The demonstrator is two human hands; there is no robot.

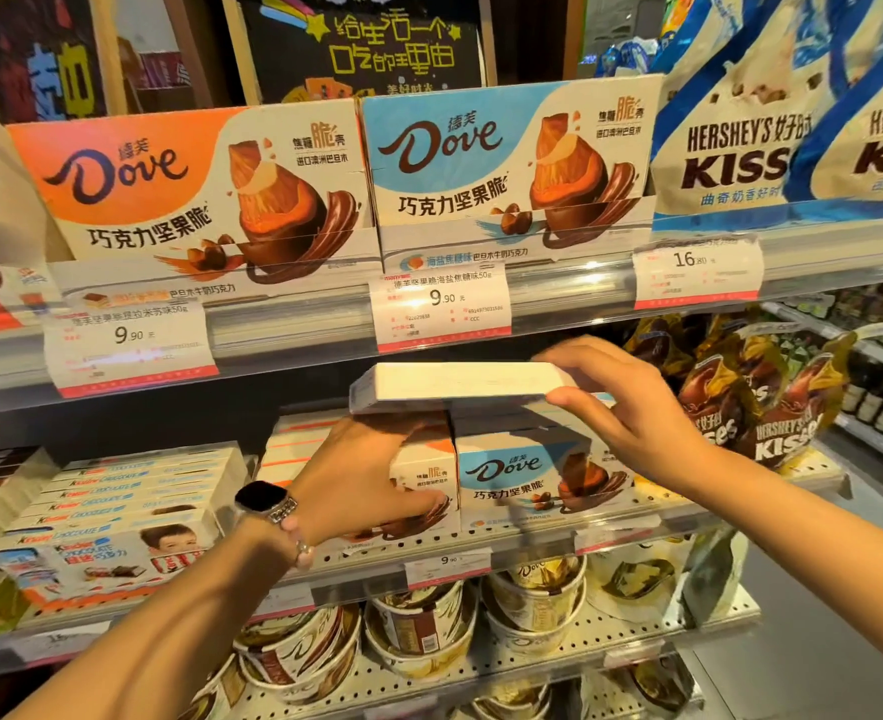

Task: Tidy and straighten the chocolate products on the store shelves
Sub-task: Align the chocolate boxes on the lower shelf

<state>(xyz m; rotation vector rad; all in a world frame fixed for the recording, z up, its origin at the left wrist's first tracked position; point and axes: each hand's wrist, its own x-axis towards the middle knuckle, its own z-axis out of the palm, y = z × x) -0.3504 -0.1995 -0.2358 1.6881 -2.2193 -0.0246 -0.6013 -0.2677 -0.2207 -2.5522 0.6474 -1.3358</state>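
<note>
On the middle shelf my right hand (pixel 621 402) grips a flat white Dove box (pixel 455 384), held level just above the row of boxes. Below it stands a blue Dove box (pixel 527 478) facing front. Beside that, my left hand (pixel 371 470) grips the front of an orange Dove box (pixel 421 485), thumb curled under its lower edge; my wrist wears a black watch. The shelf above carries a large orange Dove display carton (pixel 189 189) and a blue Dove display carton (pixel 501 163).
Kinder chocolate boxes (pixel 117 517) fill the middle shelf at left. Hershey's Kisses bags (pixel 772 407) hang at right, with bigger white Kisses bags (pixel 740 122) above. Dove tubs (pixel 532 600) sit on the pegboard shelf below. Price tags (pixel 442 304) line the clear shelf rails.
</note>
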